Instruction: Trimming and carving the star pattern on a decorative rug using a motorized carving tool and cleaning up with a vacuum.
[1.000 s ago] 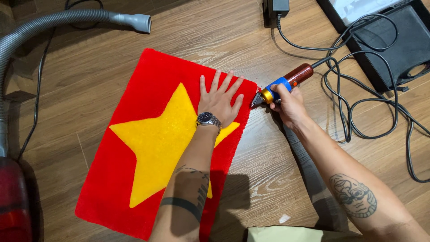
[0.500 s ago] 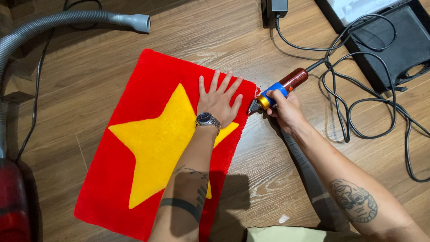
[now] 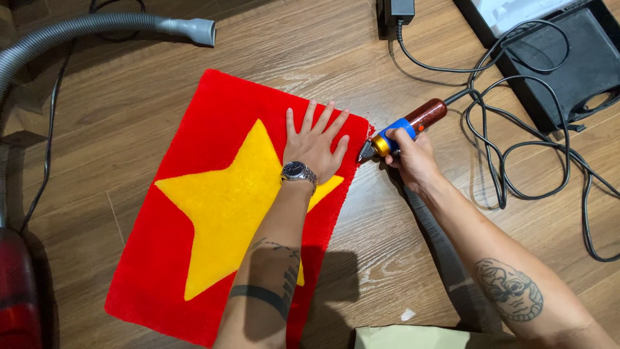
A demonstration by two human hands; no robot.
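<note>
A red tufted rug with a big yellow star lies on the wooden floor. My left hand rests flat on the rug near its right edge, fingers spread; a metal watch is on that wrist. My right hand grips a corded electric trimmer with a blue band, gold collar and brown barrel. Its dark tip touches the rug's right edge beside my left fingers.
A tangle of black cable runs from the trimmer to the right. A black case sits top right, a black adapter at top. A grey vacuum hose curves along the top left to a red vacuum body.
The trimmer and my right hand slid a little down along the rug's right edge, then held almost still. My left hand stayed pressed flat on the rug.
</note>
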